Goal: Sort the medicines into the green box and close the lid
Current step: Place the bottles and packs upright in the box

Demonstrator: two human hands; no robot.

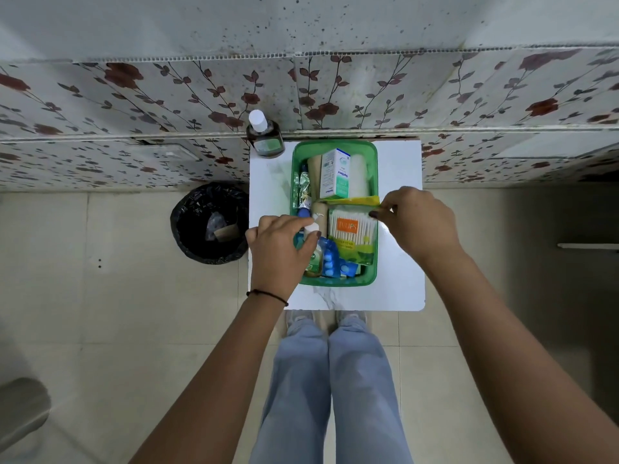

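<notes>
The green box stands open on a small white table, filled with medicines. Inside lie a white and green carton, foil strips, a cotton swab packet with a yellow-green top, blue blister packs and a small amber bottle. My left hand is over the box's near left part, fingers closed around a small white-capped bottle. My right hand pinches the top right corner of the cotton swab packet. No lid is in view.
A dark bottle with a white cap stands on the table's far left corner, outside the box. A bin lined with a black bag sits on the tiled floor to the left. A floral-papered wall runs behind the table.
</notes>
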